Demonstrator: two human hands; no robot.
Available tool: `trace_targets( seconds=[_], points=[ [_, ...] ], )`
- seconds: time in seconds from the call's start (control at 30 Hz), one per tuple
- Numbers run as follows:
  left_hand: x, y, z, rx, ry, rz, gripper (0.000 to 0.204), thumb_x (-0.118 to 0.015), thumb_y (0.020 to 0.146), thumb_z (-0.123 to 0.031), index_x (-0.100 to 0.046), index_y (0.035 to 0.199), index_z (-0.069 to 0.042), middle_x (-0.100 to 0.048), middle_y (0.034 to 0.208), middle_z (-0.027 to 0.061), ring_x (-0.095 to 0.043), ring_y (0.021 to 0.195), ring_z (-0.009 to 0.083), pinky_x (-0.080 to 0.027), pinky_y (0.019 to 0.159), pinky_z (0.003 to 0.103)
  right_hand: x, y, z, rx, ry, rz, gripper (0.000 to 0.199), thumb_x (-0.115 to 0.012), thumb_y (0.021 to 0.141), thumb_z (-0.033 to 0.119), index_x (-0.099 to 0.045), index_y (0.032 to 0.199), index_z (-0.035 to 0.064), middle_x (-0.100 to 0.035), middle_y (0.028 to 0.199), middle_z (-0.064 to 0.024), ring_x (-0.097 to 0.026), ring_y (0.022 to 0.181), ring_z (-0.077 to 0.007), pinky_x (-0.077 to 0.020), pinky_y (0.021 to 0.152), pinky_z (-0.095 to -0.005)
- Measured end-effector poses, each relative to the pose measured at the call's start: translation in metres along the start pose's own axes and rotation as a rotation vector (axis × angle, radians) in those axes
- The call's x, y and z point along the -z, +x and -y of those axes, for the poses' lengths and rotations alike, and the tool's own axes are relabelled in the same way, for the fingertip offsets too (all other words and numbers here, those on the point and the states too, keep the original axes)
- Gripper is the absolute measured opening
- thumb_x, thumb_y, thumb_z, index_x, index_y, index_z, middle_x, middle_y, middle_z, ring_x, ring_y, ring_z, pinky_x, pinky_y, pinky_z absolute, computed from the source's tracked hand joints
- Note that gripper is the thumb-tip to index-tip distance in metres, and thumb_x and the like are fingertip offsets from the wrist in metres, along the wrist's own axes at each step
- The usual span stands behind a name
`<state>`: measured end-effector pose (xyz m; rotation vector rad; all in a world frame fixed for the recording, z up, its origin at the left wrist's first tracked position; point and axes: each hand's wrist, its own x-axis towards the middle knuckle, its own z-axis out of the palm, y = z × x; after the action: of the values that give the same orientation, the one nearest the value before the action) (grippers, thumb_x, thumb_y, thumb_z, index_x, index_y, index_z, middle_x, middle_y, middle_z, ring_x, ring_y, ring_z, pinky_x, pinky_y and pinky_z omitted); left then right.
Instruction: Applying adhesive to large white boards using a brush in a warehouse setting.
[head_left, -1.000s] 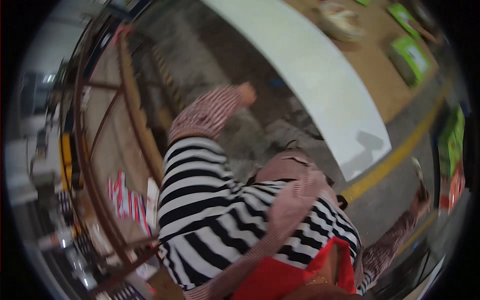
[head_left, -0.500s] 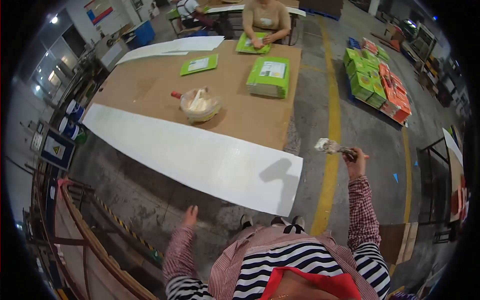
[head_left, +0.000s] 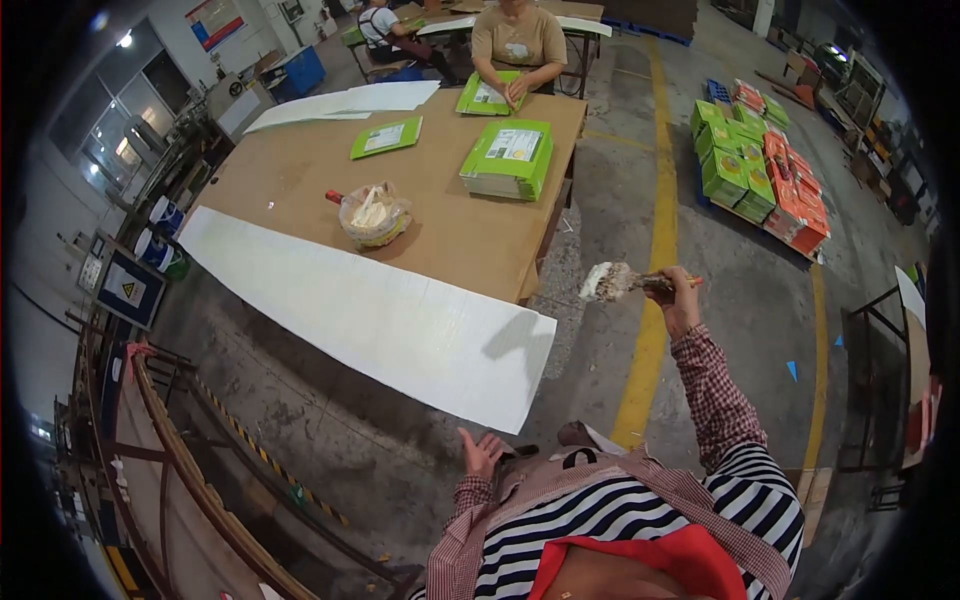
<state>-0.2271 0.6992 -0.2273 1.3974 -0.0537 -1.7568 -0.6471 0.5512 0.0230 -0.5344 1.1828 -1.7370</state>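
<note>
My right hand (head_left: pixel 676 300) grips the handle of a brush (head_left: pixel 622 282) whose bristles are thick with white paste. The brush is held in the air, beyond the right end of a long white sheet (head_left: pixel 370 310) on the near edge of the table. Below that sheet's near edge, my left hand (head_left: pixel 482 453) has its fingers spread and holds nothing. A bowl (head_left: pixel 375 218) of cream-white paste, lined with clear plastic, stands behind the sheet; a red handle (head_left: pixel 334 196) sticks out at its left.
The brown tabletop (head_left: pixel 290 180) carries a stack of green boards (head_left: pixel 508 160), a single green board (head_left: pixel 386 138) and more white sheets (head_left: pixel 345 104). A co-worker (head_left: pixel 516 50) handles green boards at the far side. A pallet of green and orange boxes (head_left: pixel 755 165) stands right; a curved-edged frame (head_left: pixel 190 480) left.
My right hand and the brush have moved left toward the table. My left hand has shifted right and closer to my body, its fingers now spread.
</note>
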Motion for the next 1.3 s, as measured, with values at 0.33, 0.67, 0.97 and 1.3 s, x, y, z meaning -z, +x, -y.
trace_targets(
  seconds=[0.33,0.67,0.97,1.3],
  points=[
    [-0.031,0.017,0.025,-0.062,-0.058,-0.107,0.099,-0.027,0.083,-0.081,-0.027,0.140,0.000,-0.055,0.114,0.0242,-0.056,0.104,0.0367,-0.044,0.094,0.049,-0.049,-0.009,-0.033,-0.117,0.064,0.151,0.017,-0.060,0.089,0.020,-0.063,0.096,0.0043,-0.067,0.087,-0.0097,-0.067,0.073,-0.0188,-0.0574,0.062,-0.0297],
    [-0.051,0.029,0.027,-0.151,-0.039,-0.130,0.083,-0.021,0.090,-0.073,-0.043,0.134,-0.006,-0.063,0.111,0.0171,-0.064,0.090,0.0308,-0.053,0.068,0.042,-0.078,-0.020,-0.047,-0.141,-0.047,0.354,0.017,-0.062,0.091,0.023,-0.057,0.093,0.0060,-0.066,0.087,-0.0093,-0.066,0.074,-0.0178,-0.0575,0.065,-0.0307],
    [-0.064,0.048,0.032,-0.334,-0.142,-0.163,0.068,-0.023,0.098,-0.059,-0.047,0.130,-0.004,-0.065,0.101,0.0092,-0.062,0.070,0.0192,-0.045,0.048,0.029,-0.081,-0.029,-0.072,-0.226,-0.056,0.517,0.018,-0.070,0.086,0.019,-0.057,0.085,0.0067,-0.067,0.085,-0.0064,-0.066,0.072,-0.0153,-0.0567,0.065,-0.0298],
    [-0.081,0.043,0.031,-0.417,-0.260,-0.258,0.069,-0.022,0.102,-0.050,-0.031,0.141,0.006,-0.041,0.143,0.0157,-0.045,0.128,0.0299,-0.036,0.106,0.038,-0.077,-0.038,-0.085,-0.298,-0.063,0.624,0.020,-0.073,0.084,0.020,-0.057,0.083,0.0074,-0.063,0.079,-0.0028,-0.063,0.068,-0.0134,-0.0549,0.066,-0.0279]
  ],
)
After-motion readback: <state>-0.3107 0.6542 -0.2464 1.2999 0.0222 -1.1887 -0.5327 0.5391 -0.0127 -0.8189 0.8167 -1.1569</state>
